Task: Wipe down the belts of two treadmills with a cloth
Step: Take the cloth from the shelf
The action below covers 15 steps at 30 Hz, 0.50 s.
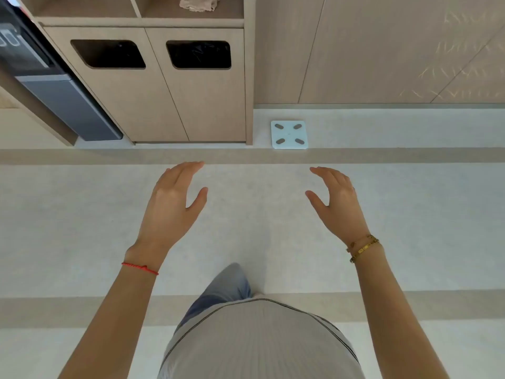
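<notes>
**Cloth sitting on the shelf, both hands held out bare**

Cloth first: a crumpled beige cloth (199,3) is lying in the right-hand open compartment of the pale wooden cabinet (153,105), at the very top of my view and partly cut off by the frame edge. Neither hand is touching it; both are hanging well below it, over the light grey speckled floor (82,214).

I am seeing my left hand (172,203) stretched forward with its fingers straight and close together, thumb spread out to the side, carrying nothing. A thin red string bracelet (140,268) is circling that wrist. My right hand (337,202) is mirroring it, fingers slightly bent and relaxed, thumb apart, also holding nothing (two gold chain bracelets (363,248) are sitting on that wrist).

Below the shelf, the cabinet's two doors are each showing a dark rounded bin opening (108,54). A dark grey appliance (54,86) is standing to the cabinet's left. A small white square bathroom scale (289,134) is lying on the floor just beside the cabinet's right edge, against the wood-panelled wall (382,50).
</notes>
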### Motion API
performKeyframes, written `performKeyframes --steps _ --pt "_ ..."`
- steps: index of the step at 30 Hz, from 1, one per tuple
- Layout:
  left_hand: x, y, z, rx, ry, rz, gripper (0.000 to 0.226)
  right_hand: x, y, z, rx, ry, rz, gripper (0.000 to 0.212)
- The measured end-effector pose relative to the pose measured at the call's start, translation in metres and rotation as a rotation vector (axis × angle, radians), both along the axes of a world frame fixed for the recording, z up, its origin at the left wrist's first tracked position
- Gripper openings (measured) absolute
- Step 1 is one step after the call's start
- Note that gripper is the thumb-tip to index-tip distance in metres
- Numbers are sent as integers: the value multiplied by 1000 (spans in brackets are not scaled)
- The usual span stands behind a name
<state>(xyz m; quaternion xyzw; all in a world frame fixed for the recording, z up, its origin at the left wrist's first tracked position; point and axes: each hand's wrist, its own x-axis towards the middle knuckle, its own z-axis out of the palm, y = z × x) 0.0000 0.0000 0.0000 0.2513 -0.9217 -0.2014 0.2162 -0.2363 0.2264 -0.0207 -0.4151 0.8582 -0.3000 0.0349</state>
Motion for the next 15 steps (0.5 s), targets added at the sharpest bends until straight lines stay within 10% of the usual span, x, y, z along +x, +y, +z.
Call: performKeyframes --steps 15 --pt "-41 -132 -16 19 -13 123 48 -60 -157 -21 14 -53 92 45"
